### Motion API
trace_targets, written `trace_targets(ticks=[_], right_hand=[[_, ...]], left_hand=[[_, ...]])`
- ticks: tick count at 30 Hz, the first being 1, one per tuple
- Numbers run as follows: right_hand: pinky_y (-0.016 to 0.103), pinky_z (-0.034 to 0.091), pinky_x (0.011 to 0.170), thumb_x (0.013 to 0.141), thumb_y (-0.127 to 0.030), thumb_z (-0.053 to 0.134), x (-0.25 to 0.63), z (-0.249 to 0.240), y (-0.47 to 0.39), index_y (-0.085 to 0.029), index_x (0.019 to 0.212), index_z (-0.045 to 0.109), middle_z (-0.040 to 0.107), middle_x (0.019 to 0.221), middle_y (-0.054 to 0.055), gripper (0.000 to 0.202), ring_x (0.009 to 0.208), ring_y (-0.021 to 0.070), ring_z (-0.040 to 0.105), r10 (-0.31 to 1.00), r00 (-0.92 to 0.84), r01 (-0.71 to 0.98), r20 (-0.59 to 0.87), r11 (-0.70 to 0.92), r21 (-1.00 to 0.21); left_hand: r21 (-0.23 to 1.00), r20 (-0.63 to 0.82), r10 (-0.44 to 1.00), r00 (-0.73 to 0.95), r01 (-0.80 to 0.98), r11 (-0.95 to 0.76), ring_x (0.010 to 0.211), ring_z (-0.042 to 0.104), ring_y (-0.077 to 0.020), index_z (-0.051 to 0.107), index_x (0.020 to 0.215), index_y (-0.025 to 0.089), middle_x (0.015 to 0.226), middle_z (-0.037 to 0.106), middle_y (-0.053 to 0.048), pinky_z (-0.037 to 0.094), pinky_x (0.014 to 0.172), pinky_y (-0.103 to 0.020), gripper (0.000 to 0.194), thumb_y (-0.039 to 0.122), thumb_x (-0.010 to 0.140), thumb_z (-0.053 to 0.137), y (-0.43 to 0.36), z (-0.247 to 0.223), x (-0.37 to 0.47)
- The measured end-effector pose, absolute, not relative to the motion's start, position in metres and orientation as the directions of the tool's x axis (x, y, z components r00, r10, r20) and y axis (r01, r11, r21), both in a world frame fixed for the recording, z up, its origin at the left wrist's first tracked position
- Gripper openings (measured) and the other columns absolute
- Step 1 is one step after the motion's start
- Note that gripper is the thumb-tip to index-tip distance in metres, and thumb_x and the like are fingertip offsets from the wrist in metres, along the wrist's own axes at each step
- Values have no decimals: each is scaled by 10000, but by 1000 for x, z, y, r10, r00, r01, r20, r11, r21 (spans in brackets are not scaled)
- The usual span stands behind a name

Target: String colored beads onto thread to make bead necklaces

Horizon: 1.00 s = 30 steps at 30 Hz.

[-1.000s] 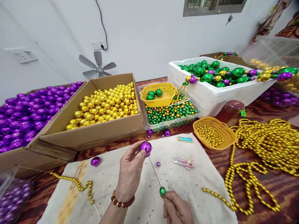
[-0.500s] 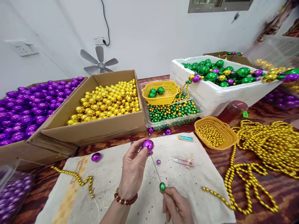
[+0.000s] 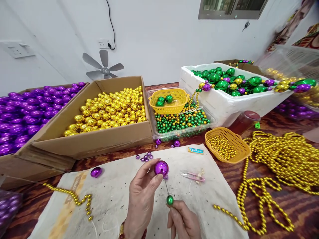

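Observation:
Between the thumb and fingers of my left hand (image 3: 143,192) is a large shiny purple bead (image 3: 161,168). A small purple bead (image 3: 166,177) shows at its lower edge. From there a thin needle (image 3: 167,187) runs down to a green bead (image 3: 169,200), which sits on it. My right hand (image 3: 184,217) is closed just below the green bead, pinching the needle; the gripped end is hidden by the fingers. Both hands are over a pale cloth (image 3: 204,205). On it, a loose large purple bead (image 3: 96,172) lies left and pink-handled thread snips (image 3: 193,176) right.
Boxes of purple beads (image 3: 30,113) and gold beads (image 3: 112,109) stand behind left. A clear tub of small beads (image 3: 179,124) and a white foam box (image 3: 211,108) stand behind right. A yellow basket (image 3: 243,149) and gold bead strands (image 3: 281,159) lie right.
My left hand has come down with the large purple bead, so less of the needle shows between it and the green bead. A cluster of small purple beads behind the hand is now uncovered.

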State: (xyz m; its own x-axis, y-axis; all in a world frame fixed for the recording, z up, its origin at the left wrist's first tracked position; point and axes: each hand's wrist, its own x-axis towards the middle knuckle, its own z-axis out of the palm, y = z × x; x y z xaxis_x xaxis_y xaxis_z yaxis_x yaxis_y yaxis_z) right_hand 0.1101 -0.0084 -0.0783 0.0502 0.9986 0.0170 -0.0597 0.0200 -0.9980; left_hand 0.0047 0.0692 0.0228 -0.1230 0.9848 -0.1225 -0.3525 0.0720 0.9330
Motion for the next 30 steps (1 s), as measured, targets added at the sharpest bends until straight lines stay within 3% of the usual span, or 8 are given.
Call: trace_targets(ticks=[12,16,22,30], right_hand=[[180,226,309,958,-365,431,101,-77,-8,-184,767,593,416,416,-61,309,296,63,323,977,185,6,109,109,-994],[162,242,313,966,-357,432,102,-71,-6,-182,841,605,473,460,-56,276,290,45,332,992,112,-77,52,61,-995],[150,334,364,964,-358,434,101,-76,-4,-175,1005,622,568,573,-20,265,344,55,464,997,37,-134,68,72,-988],[131,320,311,926,-399,505,91,-76,-6,-170,820,623,648,596,11,279,286,57,513,992,124,-254,-34,-2,-967]], left_hand=[[916,-113,987,-110,-397,61,969,583,-140,641,1123,232,1098,663,-40,466,860,-215,319,239,809,693,72,28,3],[898,-119,988,-103,-435,62,973,580,-135,641,1120,224,1115,650,-40,471,873,-222,312,225,812,689,75,30,3],[912,-71,988,-136,-410,9,966,599,-162,639,1105,220,1121,646,-50,495,865,-276,301,210,808,690,77,33,1],[930,-21,991,-133,-365,-30,902,619,-171,619,1136,240,1051,660,-44,529,800,-294,372,190,780,714,71,36,4]])
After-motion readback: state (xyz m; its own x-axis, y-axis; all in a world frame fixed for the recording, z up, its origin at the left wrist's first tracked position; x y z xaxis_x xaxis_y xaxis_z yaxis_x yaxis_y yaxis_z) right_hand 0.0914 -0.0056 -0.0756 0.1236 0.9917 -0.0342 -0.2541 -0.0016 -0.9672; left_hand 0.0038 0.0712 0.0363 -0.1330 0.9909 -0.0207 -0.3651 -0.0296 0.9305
